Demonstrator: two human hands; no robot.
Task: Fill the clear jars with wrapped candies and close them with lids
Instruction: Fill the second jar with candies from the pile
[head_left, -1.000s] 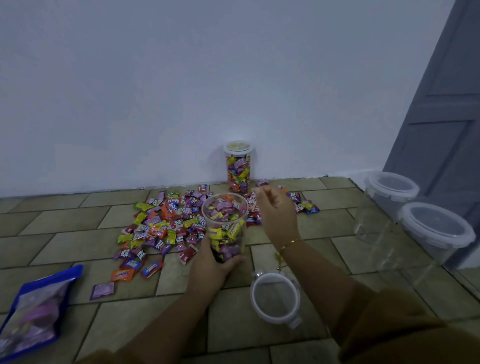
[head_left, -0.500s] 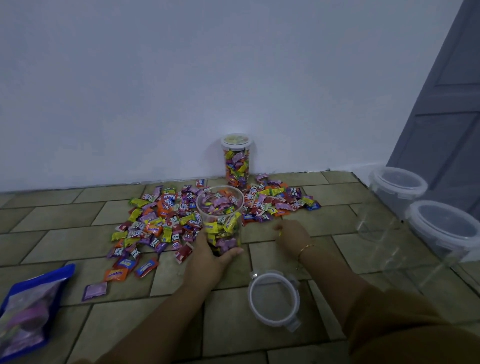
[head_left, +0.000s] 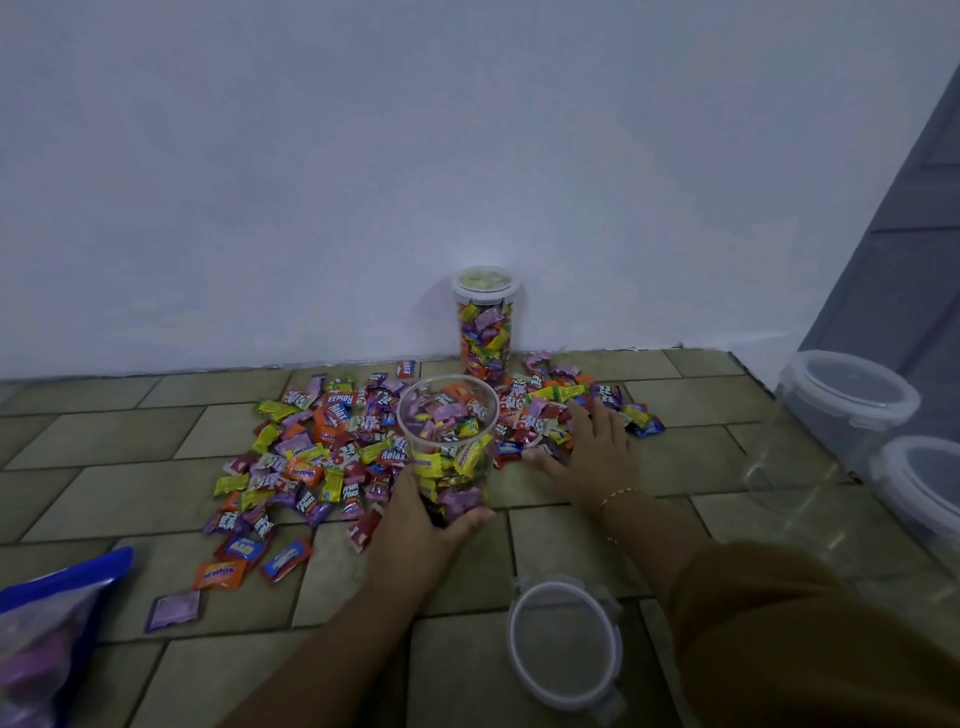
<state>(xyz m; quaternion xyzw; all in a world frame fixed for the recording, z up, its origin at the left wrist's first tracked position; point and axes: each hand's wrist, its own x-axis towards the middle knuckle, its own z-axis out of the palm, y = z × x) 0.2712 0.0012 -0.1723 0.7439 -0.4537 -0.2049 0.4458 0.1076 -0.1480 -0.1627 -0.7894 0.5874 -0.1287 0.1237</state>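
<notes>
A clear open jar (head_left: 450, 441), nearly full of wrapped candies, stands on the tiled floor with my left hand (head_left: 423, 522) wrapped around its base. My right hand (head_left: 592, 452) lies flat with fingers spread on the candy pile (head_left: 332, 457) just right of the jar, holding nothing that I can see. A loose round lid (head_left: 566, 642) lies on the floor near me. A filled, lidded jar (head_left: 484, 327) stands against the wall behind the pile.
Two empty clear jars with lids on, one (head_left: 841, 415) behind the other (head_left: 919, 488), stand at the right by a grey door (head_left: 904, 218). A blue candy bag (head_left: 47, 629) lies at the lower left. A white wall (head_left: 363, 156) closes the back.
My right hand came down from above the jar's mouth to the floor, then slid forward onto the candies right of the jar. My left hand kept its hold on the jar.
</notes>
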